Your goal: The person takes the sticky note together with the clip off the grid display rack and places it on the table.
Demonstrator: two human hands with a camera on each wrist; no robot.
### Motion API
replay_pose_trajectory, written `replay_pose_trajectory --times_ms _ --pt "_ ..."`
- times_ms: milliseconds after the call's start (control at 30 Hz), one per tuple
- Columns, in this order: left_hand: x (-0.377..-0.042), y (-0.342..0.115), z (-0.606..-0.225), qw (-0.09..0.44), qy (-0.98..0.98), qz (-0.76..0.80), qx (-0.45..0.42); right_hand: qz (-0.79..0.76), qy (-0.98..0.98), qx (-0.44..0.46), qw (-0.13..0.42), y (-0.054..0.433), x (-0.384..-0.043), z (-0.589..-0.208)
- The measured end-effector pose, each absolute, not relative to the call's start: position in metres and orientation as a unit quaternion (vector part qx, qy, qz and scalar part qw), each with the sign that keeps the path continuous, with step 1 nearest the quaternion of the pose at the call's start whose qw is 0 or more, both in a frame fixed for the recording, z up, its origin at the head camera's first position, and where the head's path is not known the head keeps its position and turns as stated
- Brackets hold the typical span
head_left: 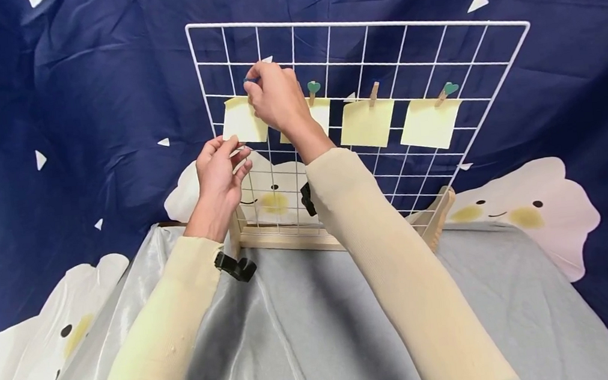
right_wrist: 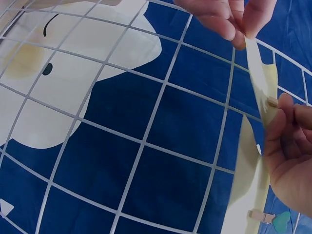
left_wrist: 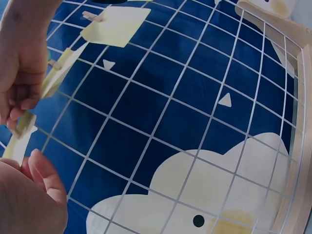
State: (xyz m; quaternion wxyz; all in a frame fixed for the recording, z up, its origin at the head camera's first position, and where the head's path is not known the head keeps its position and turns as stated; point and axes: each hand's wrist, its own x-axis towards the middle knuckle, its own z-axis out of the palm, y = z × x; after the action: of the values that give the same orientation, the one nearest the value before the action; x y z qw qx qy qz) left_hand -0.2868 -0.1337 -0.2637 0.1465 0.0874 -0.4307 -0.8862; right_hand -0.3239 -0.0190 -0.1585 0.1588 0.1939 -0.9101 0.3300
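Note:
My left hand (head_left: 218, 172) pinches the bottom edge of the leftmost yellow paper note (head_left: 244, 121) between thumb and finger. At the top of that note, my right hand (head_left: 281, 98) grips a small wooden clothespin (right_wrist: 272, 102), mostly hidden by the fingers; a bit of blue (head_left: 249, 80) shows by the fingertips. The note lies against a white wire grid panel (head_left: 357, 26). In the right wrist view the note (right_wrist: 261, 78) is seen nearly edge-on, with the left hand (right_wrist: 229, 17) at its end.
To the right hang more yellow notes (head_left: 367, 124), each under a wooden clothespin (head_left: 374, 94); two clothespins carry green hearts (head_left: 450, 88). The grid stands in a wooden base (head_left: 286, 240) on a grey cloth (head_left: 293, 311). Behind is a dark blue curtain (head_left: 112, 110) with cloud faces.

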Motion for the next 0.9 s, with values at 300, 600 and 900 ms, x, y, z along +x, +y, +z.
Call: replay_pose_trajectory --times_ms 300,600,900 --pt "-0.287 -0.130 -0.266 0.144 -0.426 -0.889 0.086 0.304 -0.897 0.215 0.239 -0.016 -0.326 -0.172" --pt "-0.286 -0.128 -0.268 0.154 -0.420 -0.890 0.085 0.346 -0.866 0.224 0.284 -0.015 -0.324 -0.186" --pt "-0.283 -0.131 -0.270 0.154 -0.419 -0.891 0.082 0.390 -0.828 0.240 0.323 -0.018 -0.322 -0.190"
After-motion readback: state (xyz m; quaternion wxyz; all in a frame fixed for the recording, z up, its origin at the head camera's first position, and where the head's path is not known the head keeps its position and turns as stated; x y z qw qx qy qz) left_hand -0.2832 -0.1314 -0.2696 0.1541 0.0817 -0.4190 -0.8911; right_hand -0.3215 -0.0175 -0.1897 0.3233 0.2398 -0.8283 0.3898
